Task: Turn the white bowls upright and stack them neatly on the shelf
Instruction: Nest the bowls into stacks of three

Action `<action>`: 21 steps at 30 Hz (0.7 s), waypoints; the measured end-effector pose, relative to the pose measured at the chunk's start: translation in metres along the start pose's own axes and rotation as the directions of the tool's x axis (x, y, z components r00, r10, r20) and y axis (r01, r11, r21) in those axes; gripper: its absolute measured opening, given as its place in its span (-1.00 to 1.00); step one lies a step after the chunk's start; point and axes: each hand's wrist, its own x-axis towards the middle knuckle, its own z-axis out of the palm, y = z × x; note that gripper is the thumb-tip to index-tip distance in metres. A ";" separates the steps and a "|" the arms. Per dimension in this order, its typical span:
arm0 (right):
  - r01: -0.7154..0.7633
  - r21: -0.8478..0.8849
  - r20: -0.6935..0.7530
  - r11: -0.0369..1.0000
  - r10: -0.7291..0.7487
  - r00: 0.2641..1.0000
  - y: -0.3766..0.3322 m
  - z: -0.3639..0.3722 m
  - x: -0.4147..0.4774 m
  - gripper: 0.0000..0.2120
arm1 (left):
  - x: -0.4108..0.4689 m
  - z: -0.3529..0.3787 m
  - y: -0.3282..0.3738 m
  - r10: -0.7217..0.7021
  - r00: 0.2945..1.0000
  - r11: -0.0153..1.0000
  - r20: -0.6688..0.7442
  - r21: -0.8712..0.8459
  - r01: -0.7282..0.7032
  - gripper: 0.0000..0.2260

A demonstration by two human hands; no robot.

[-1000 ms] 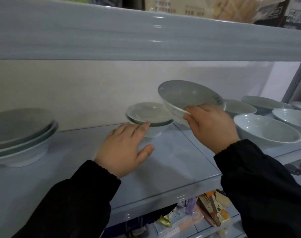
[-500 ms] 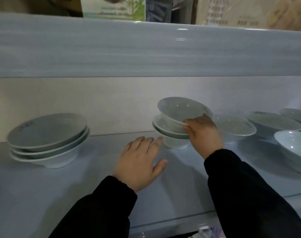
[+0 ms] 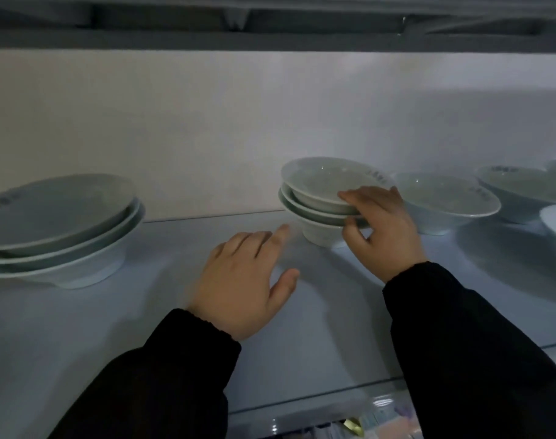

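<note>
A stack of upright white bowls stands at the middle of the shelf (image 3: 175,312), and its top bowl (image 3: 321,182) sits slightly tilted in the ones below. My right hand (image 3: 382,232) grips the right side of this stack, fingers over the top bowl's rim and thumb against the lower bowls. My left hand (image 3: 248,280) lies flat on the shelf just left of the stack, fingers straight, holding nothing; its fingertips stop short of the bottom bowl's foot.
A second stack of three upright bowls (image 3: 58,226) stands at the left. Single upright bowls (image 3: 444,198) line the shelf to the right, close behind my right hand. The upper shelf's edge (image 3: 270,39) hangs low overhead. The back wall is near.
My right hand has carried the bowl leftward and lowered it onto the middle stack. My left hand has stayed flat on the shelf beside the stack. The camera has dropped lower.
</note>
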 end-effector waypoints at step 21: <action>0.297 0.400 0.178 0.867 -0.391 0.903 -0.043 0.010 -0.021 -0.49 | -0.020 -0.002 0.003 -0.298 0.953 0.952 0.050 0.092 0.293 -0.47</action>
